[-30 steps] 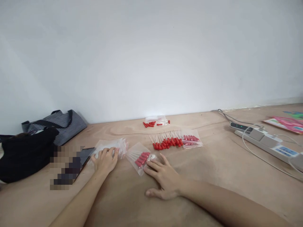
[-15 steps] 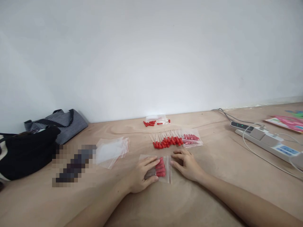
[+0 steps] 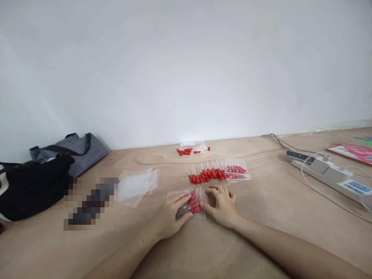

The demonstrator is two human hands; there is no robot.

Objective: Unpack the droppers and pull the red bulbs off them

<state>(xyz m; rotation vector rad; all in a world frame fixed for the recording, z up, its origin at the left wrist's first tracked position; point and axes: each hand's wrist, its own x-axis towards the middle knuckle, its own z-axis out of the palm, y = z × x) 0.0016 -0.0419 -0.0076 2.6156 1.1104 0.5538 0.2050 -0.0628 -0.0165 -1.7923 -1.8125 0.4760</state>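
Both bare forearms enter from bottom edge, converging toward centre. Left hand palm down, fingers extended forward-right and slightly spread, thumb tucked low along near side. Right hand palm down, fingers curled and pointing left, fingertips close to left hand's. Wrists roughly straight, both low. Neither grip closed; hands flat, fingers pressing down. Hands near, not touching.

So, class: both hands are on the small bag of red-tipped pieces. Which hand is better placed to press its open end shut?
Probably the right hand: its fingertips sit at the bag's right edge by the strip, while the left hand lies flat over the bag, pinning it.
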